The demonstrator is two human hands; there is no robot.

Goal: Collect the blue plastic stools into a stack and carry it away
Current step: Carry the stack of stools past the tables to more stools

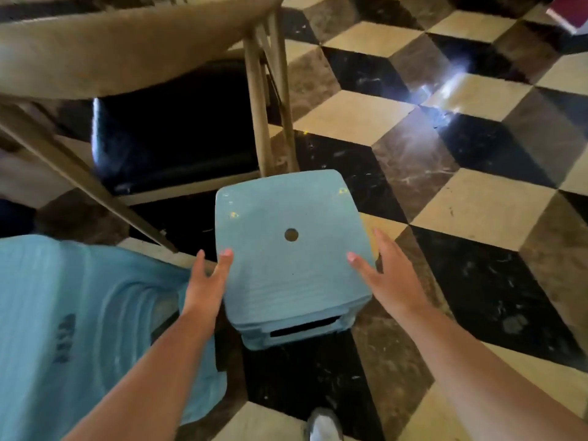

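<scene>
No text, label, brand, number or sign can be read anywhere; the dark marks on the side of the blue stool stack (pixel 66 338) at lower left are too blurred to make out.

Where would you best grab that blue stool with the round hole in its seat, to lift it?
Probably by the two opposite side edges of the blue stool, one hand on each. Its seat is flat and square, and the rim overhangs, so fingers can hook under. The left hand and right hand already flank it, open, thumbs over the seat. Come from the near side: a folding chair crowds the far side.
</scene>
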